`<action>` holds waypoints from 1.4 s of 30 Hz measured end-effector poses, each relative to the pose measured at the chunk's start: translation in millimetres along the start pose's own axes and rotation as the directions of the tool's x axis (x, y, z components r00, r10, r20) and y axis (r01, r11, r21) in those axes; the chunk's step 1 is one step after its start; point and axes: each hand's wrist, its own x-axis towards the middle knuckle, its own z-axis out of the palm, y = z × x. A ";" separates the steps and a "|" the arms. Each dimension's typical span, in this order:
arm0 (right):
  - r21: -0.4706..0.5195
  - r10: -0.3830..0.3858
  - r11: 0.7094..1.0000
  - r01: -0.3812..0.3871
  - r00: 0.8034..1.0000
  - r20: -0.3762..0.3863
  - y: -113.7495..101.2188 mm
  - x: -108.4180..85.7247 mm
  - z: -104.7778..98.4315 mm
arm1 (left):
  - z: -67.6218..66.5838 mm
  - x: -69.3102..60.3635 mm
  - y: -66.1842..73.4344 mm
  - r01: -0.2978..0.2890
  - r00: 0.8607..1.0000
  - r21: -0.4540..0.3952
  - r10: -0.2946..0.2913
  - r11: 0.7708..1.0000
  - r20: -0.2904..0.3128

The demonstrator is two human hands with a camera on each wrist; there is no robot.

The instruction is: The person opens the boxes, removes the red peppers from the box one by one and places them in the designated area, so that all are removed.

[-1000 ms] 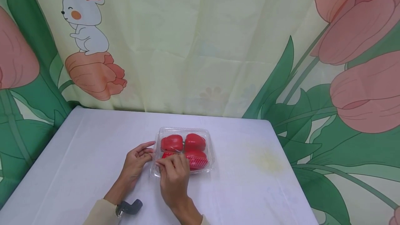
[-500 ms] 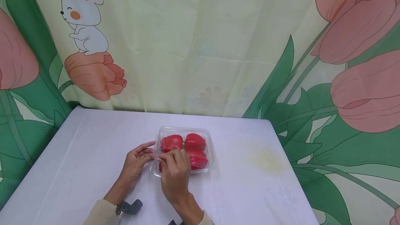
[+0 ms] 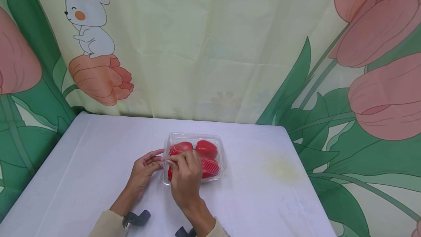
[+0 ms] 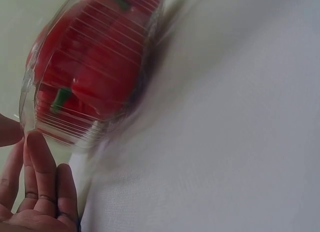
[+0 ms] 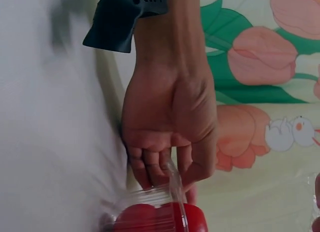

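A clear plastic clamshell box (image 3: 223,158) sits on the table with several red bell peppers (image 3: 206,149) inside, their green stems (image 4: 61,99) visible in the left wrist view. My left hand (image 3: 142,173) is at the box's left side, thumb and fingertips pinching its rim. Over the front left part of the box, my right hand (image 3: 186,182) pinches the edge of the clear lid between thumb and fingers, its other fingers curled. The lid's ridged side (image 3: 209,165) slants across the front peppers, higher at the left. Right hand and lid hide part of the peppers.
A white cloth covers the table (image 3: 263,193). Behind it hangs a curtain (image 3: 197,46) printed with tulips and a rabbit. Dark wrist mounts (image 3: 138,218) stick out beside both forearms.
My right hand has moved slightly up and away from me, raising the left end of the lid's ridged side. The left hand stays nearly in place at the box's left rim.
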 end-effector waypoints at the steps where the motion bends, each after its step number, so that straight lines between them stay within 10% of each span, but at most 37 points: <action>1: 0.004 0.010 1.000 -0.010 1.000 0.004 -0.4 0.6 -0.4 | 0.1 -0.1 0.3 0.000 1.000 0.002 0.000 1.000 0.002; 42: 0.028 0.146 0.989 -0.148 0.987 0.070 -0.7 28.6 -0.6 | -2.2 3.3 -2.6 -0.003 1.000 0.006 0.003 1.000 0.013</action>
